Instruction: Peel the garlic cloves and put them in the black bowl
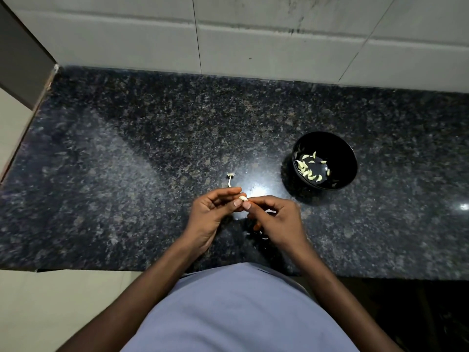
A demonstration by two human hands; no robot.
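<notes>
A: Status on the hands?

B: Both on one clove (243, 198) — left hand (213, 217) pinches it at thumb and forefinger, right hand (275, 219) picks at its near end with curled fingers. Clove sits between the fingertips, down-left of the bowl (350, 161).

A: Axis?

B: Runs roughly left-right, tip toward the bowl. Can't tell how much skin is left.

A: Bowl?

B: On the counter (127, 174), a dozen or so peeled cloves (308, 171) inside. Right hand is nearer — my call, it makes the drop. Stem (230, 177) lies well left of the bowl.
</notes>
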